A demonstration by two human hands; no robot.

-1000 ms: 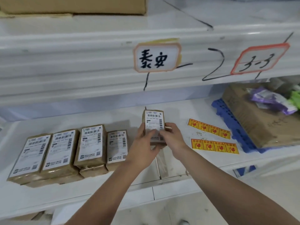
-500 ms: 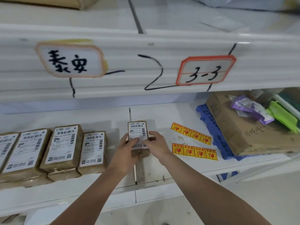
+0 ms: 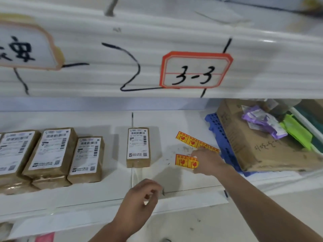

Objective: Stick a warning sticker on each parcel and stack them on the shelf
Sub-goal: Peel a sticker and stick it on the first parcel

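Observation:
A small brown parcel [image 3: 138, 147] with a white shipping label lies alone on the white shelf [image 3: 108, 193], label up. To its left, several alike parcels [image 3: 52, 152] sit stacked side by side. Two strips of yellow-and-red warning stickers lie right of the lone parcel: a far strip [image 3: 192, 140] and a near strip [image 3: 185, 161]. My right hand [image 3: 207, 160] rests over the right end of the near strip, fingers on it; whether it pinches a sticker is hidden. My left hand [image 3: 139, 198] hovers loosely curled above the shelf's front edge, holding nothing.
A blue plastic pallet [image 3: 220, 137] at the right carries a cardboard box [image 3: 258, 147] with purple and green packets on top. The upper shelf's front [image 3: 192, 32] overhangs, bearing an orange-framed tag "3-3" [image 3: 195, 70] and a handwritten tag [image 3: 21, 48].
Both hands let go of the small parcel, which now lies flat on the shelf. My right hand moved right onto the near sticker strip; my left hand drew back toward the shelf edge.

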